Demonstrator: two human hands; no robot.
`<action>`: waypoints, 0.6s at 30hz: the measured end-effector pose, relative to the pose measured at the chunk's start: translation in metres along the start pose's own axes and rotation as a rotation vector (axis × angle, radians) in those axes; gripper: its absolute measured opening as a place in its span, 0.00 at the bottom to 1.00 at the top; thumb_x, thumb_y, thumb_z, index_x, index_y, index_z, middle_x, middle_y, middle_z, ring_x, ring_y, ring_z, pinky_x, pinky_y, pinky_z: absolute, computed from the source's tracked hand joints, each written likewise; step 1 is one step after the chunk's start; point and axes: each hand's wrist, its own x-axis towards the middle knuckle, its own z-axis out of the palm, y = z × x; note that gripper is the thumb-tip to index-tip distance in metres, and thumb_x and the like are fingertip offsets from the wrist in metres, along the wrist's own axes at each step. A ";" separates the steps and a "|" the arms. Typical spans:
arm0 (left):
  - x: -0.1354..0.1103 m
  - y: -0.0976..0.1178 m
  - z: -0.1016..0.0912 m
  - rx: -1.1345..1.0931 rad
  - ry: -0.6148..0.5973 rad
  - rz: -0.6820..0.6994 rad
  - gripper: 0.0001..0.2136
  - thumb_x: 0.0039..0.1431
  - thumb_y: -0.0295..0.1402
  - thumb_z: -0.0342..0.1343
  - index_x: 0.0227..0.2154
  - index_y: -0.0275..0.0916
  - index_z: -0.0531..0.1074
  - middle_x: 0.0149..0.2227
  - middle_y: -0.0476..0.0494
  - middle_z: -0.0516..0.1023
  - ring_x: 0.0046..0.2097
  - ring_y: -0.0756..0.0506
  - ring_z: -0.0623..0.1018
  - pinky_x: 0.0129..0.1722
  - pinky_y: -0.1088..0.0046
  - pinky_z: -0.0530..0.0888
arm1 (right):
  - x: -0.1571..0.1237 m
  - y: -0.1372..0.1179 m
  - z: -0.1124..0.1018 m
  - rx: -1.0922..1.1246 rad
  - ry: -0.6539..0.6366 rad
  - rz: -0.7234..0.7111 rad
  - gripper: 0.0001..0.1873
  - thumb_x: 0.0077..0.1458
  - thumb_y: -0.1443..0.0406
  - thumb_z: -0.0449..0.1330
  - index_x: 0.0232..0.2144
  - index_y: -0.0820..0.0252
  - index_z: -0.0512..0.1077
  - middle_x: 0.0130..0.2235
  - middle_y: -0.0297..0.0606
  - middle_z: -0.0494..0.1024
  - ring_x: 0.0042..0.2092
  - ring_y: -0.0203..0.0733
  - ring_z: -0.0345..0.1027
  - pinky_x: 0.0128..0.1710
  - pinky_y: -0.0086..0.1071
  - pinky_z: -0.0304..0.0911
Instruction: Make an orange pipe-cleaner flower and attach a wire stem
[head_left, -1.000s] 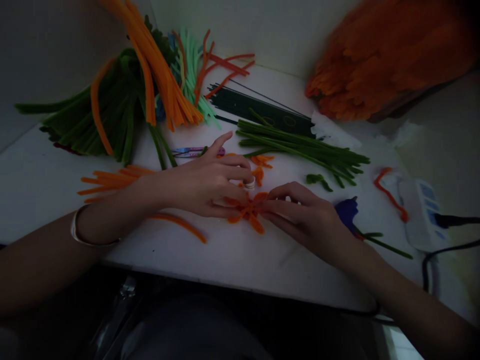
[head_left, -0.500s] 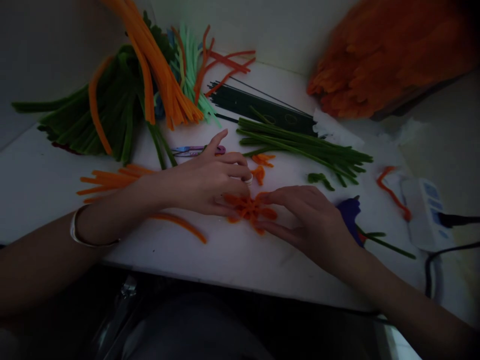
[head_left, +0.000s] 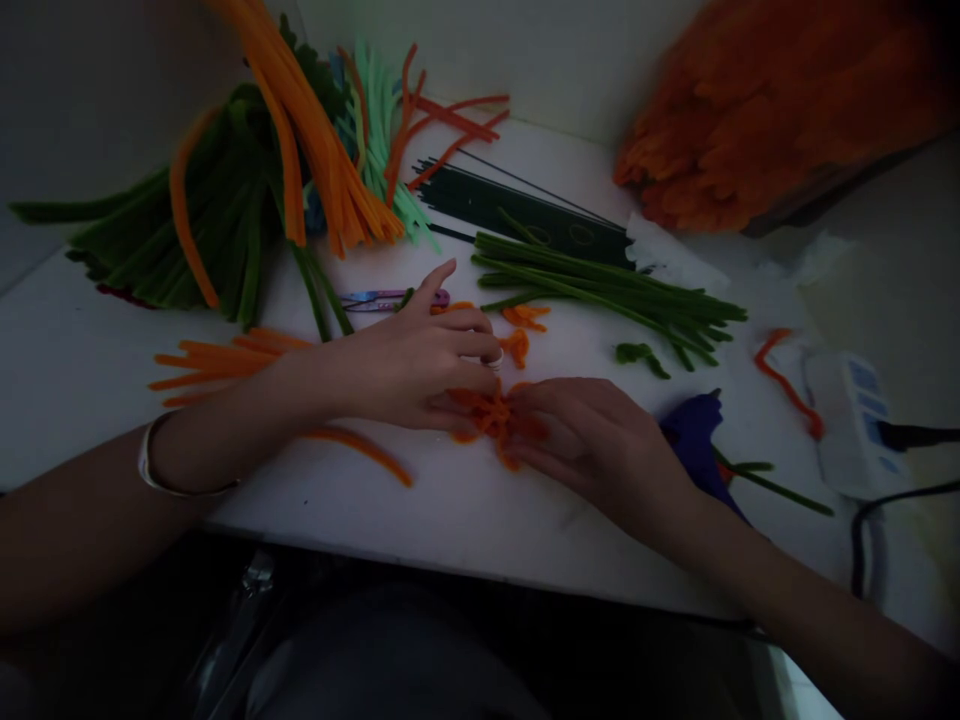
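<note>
An orange pipe-cleaner flower (head_left: 495, 416) with looped petals lies on the white table between my two hands. My left hand (head_left: 427, 365), a ring on one finger, pinches a petal on the flower's left side, its thumb and fingertip partly hidden by the petal. From the right, the thumb and fingers of my right hand (head_left: 600, 435) close on a petal on that side. Just beyond the flower are small curled orange pieces (head_left: 516, 347). Behind my left hand lie thread snips (head_left: 375, 300) with a purple handle, partly covered by the hand.
Green pipe cleaners (head_left: 607, 295) and dark green stems (head_left: 517, 210) lie at the back. Orange (head_left: 330, 150) and green bundles (head_left: 225, 220) stand at the left. A purple object (head_left: 694, 435), a power strip (head_left: 855, 425) and a large orange bundle (head_left: 772, 120) are at the right.
My right hand has shifted slightly left, and its fingers have moved in over the flower's right petal. My left hand stays nearly where it was.
</note>
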 end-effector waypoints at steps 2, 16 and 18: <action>0.000 -0.001 0.000 -0.020 0.008 0.002 0.09 0.62 0.41 0.54 0.40 0.43 0.75 0.43 0.47 0.76 0.50 0.44 0.72 0.63 0.43 0.35 | 0.000 0.000 -0.004 0.014 0.009 -0.021 0.09 0.59 0.63 0.60 0.43 0.58 0.70 0.44 0.41 0.77 0.45 0.46 0.71 0.44 0.40 0.66; -0.001 -0.001 0.003 -0.046 -0.009 0.077 0.08 0.63 0.36 0.53 0.33 0.46 0.77 0.41 0.50 0.75 0.51 0.45 0.72 0.64 0.44 0.34 | 0.006 0.003 -0.002 -0.009 -0.032 -0.071 0.07 0.62 0.68 0.57 0.38 0.59 0.75 0.40 0.42 0.76 0.39 0.42 0.66 0.38 0.39 0.65; 0.000 0.000 0.003 -0.040 -0.016 0.070 0.08 0.64 0.35 0.53 0.33 0.46 0.77 0.41 0.50 0.75 0.51 0.45 0.72 0.64 0.42 0.35 | 0.007 0.003 -0.002 -0.003 -0.042 -0.074 0.07 0.61 0.69 0.57 0.37 0.60 0.76 0.40 0.43 0.76 0.39 0.42 0.66 0.38 0.39 0.65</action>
